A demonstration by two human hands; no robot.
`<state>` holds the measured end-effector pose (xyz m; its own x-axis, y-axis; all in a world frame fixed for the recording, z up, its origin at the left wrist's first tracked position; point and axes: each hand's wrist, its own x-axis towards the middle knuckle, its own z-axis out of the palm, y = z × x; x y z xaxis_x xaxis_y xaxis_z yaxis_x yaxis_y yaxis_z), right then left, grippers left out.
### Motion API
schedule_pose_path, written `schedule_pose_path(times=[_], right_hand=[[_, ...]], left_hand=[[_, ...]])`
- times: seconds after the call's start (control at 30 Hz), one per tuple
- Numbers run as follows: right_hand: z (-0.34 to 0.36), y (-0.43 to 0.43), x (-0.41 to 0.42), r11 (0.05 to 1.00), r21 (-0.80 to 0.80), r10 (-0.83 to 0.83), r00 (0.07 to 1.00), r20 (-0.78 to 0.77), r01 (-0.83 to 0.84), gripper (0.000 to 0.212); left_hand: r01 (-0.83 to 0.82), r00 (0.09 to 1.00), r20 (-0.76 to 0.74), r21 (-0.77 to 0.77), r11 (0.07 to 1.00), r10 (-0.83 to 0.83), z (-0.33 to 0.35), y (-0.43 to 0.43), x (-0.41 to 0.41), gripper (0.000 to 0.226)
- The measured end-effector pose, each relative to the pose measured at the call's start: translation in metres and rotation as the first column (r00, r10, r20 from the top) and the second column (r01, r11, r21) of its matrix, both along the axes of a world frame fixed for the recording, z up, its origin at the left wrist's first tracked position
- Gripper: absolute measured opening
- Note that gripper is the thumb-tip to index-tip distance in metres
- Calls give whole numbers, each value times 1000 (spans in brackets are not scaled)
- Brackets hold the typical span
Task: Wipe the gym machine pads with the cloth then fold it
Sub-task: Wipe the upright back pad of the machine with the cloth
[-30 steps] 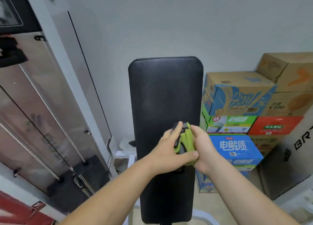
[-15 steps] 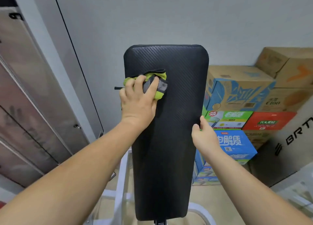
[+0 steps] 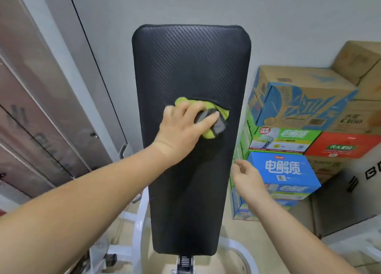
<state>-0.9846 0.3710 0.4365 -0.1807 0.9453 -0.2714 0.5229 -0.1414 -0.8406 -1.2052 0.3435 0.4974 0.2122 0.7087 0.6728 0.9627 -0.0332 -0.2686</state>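
Note:
A tall black back pad (image 3: 191, 63) of a gym machine stands upright in front of me. My left hand (image 3: 183, 129) presses a bunched green and grey cloth (image 3: 218, 117) flat against the pad's middle, fingers spread over it. My right hand (image 3: 247, 174) hovers by the pad's right edge, lower down, fingers loosely bent and holding nothing; I cannot tell whether it touches the pad.
Stacked cardboard drink boxes (image 3: 288, 129) stand close to the right of the pad. The machine's grey weight-stack column (image 3: 51, 88) rises at the left. The white frame tubes (image 3: 140, 222) sit below the pad, and a black box (image 3: 354, 191) stands at the far right.
My left hand has slid the cloth from the pad's upper left down to its middle right. The right hand has come off the pad's edge slightly.

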Motion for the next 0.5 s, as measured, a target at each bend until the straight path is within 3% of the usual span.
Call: schedule_pose_path(times=[0.07,0.17,0.27,0.33,0.4,0.43,0.47,0.5], right_hand=[[-11,3,3,1000,0,6,1000,-26,-6,43],[-39,0,7,998,-56,-39,993,-109,33,43],[-72,-9,13,994,-76,-91,992,-90,85,48],[-98,-20,19,988,-107,-119,991,-56,113,49],[-117,-33,25,981,-161,-119,992,-42,111,51],[-125,-38,27,979,-172,-115,993,-42,106,51],[-131,-42,29,980,-168,-116,993,-39,108,49],[-135,-46,28,980,-160,-125,992,-34,118,48]], left_hand=[[-106,989,109,66,992,99,14,14,16,56],[-177,968,182,2,984,174,-29,12,46,61],[11,996,84,-164,986,3,-113,-14,66,58],[66,992,-66,-461,885,-109,-180,-50,69,61],[-45,976,-175,-746,665,-130,-224,-91,61,69],[-109,972,-210,-799,591,-105,-237,-107,54,72],[-126,971,-221,-797,591,-91,-242,-118,43,73],[-101,974,-207,-755,647,-89,-240,-122,32,72]])
